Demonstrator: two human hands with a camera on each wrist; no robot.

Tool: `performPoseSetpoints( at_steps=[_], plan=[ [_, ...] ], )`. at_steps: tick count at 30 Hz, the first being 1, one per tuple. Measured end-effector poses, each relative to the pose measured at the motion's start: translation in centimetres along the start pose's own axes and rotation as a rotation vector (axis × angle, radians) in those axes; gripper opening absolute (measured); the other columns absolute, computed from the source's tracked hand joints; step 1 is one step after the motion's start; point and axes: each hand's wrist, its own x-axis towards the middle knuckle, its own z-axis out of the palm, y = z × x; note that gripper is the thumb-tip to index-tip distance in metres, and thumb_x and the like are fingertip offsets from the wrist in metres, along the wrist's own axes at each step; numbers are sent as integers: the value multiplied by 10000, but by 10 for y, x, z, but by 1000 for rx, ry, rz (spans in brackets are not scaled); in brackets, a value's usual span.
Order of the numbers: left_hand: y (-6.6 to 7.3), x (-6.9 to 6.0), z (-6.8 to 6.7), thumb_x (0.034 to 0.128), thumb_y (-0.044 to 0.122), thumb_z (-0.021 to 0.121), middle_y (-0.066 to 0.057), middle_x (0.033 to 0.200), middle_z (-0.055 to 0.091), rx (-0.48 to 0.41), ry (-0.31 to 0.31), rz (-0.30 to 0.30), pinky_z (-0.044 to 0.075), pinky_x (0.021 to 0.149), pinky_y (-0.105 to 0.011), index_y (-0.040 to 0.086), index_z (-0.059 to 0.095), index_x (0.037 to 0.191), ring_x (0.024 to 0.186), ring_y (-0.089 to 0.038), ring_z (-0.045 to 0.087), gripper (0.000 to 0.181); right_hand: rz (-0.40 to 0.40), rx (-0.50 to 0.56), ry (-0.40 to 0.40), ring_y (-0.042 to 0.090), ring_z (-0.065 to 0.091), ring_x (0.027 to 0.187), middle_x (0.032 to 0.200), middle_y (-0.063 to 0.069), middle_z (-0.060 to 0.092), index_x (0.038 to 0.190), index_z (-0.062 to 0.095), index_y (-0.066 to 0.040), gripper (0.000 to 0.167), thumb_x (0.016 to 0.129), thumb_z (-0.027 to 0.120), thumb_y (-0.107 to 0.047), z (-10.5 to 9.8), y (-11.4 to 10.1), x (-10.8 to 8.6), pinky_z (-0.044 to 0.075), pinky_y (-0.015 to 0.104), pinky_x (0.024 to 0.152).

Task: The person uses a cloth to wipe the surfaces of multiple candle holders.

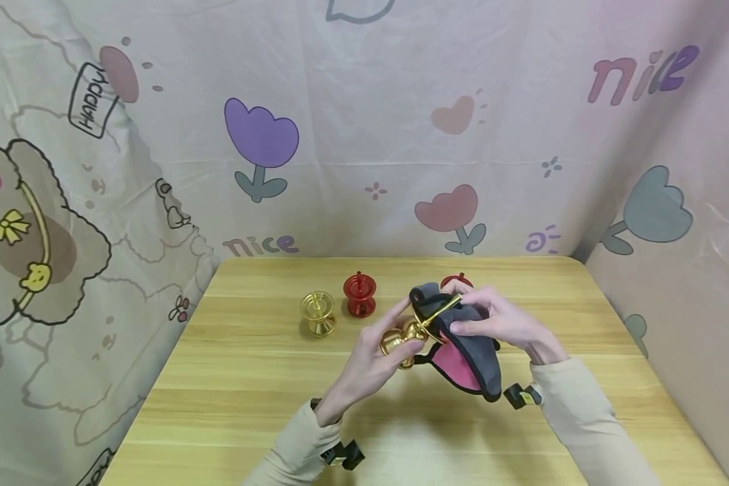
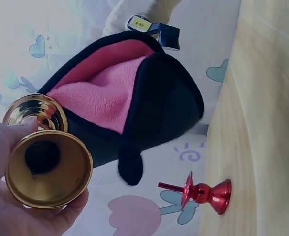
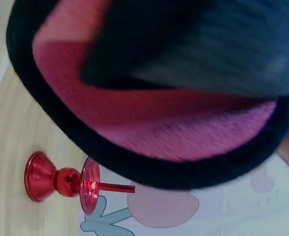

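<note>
My left hand [image 1: 369,358] grips a shiny gold candle holder [image 1: 414,331], tilted above the table with its spike pointing up and right. In the left wrist view, the hollow base of the gold candle holder [image 2: 50,169] faces the camera. A grey cloth [image 1: 484,361] with pink fleecy lining and black edging hangs from my right hand [image 1: 504,322], which pinches it beside the spike. The cloth lies against the holder's plate, partly behind it. Pink lining of the cloth [image 3: 149,132] fills much of the right wrist view, where most of the right hand is hidden.
On the wooden table [image 1: 231,405], another gold candle holder [image 1: 318,314] and a red candle holder [image 1: 360,295] stand upright, left of the hands. A second red candle holder [image 1: 460,278] is mostly hidden behind the right hand. Patterned curtains [image 1: 352,135] enclose the table's back and sides.
</note>
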Motion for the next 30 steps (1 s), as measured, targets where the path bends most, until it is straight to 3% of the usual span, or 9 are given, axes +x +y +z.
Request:
performPoseSetpoints(
  at_steps=[4,10,14,18,22,27,30],
  plan=[
    [-2,-1,1,938,37,684,-220,1195,710,13,1,12,622,859,-303,41,398,1532,987,-236,734,659,-12,-95,8,119,487,1069,1098,32,536,821,721,-130,165,912,679,1,4,-2,1,472,226,877],
    [-5,-2,2,932,21,686,-229,1183,711,6,18,28,625,841,-296,25,410,1521,968,-230,736,650,-129,-210,70,109,524,1021,1042,25,576,910,717,-183,197,871,734,9,10,-5,7,441,219,893],
    [-4,-2,2,925,9,690,-238,1191,709,-3,18,30,629,834,-300,27,422,1513,965,-235,736,646,-180,-195,84,124,554,982,995,12,597,1036,708,-168,275,852,745,33,14,-4,11,467,232,886],
    [-1,-2,4,927,21,693,-242,1210,703,-16,17,3,629,833,-303,41,426,1514,973,-247,737,646,-195,-167,113,137,563,948,958,8,604,1025,708,-154,285,839,739,58,18,-1,12,476,241,850],
    [0,-2,6,942,55,685,-248,1192,704,-26,11,-53,626,823,-290,31,428,1507,941,-234,738,621,-155,-116,158,139,539,917,923,7,578,974,686,-149,226,858,715,42,22,2,10,458,261,810],
    [-2,-3,8,950,81,683,-251,1150,714,-68,-15,-135,611,816,-254,16,429,1502,904,-115,714,611,-119,-53,184,151,535,916,913,25,571,967,679,-122,180,883,688,37,23,7,7,465,259,805],
    [-3,-3,9,949,77,682,-260,1135,715,-97,-22,-152,607,811,-239,11,425,1504,880,-46,692,615,-125,-27,190,150,540,912,904,15,576,954,676,-107,170,888,678,50,24,9,7,474,252,798]
  ],
)
